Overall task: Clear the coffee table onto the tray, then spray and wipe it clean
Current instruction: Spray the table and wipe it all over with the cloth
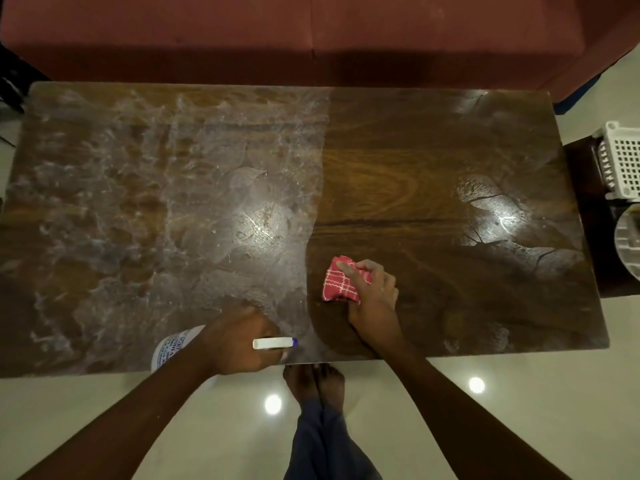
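Gripping the spray bottle (pixel 172 348) at lower centre-left, the left hand (pixel 239 341) wraps its fingers round the neck. The white nozzle w/ blue tip points right. The bottle body is mostly hidden under the wrist and the label print is unreadable. Both forearms enter from the bottom edge, spread wide. Bare feet (pixel 313 379) stand on the pale floor (pixel 502 427) between the arms, just below the tabletop's near edge. The right hand (pixel 374 296), just right of centre, holds a bunched red checked cloth (pixel 337 284) down on the tabletop (pixel 398 188): index finger laid across the top, other fingers curled at its right side, thumb not visible. The hands are near each other, not touching. The left half of the tabletop has a whitish smeary film; the right half shows dark wood grain w/ glare patches. At the far right edge a white perforated basket (pixel 623 161) sits on a dark stand, cut off by the frame. The round white item below it is also cut off, can't ID. A reddish sofa (pixel 311 29) runs across the top of the frame.
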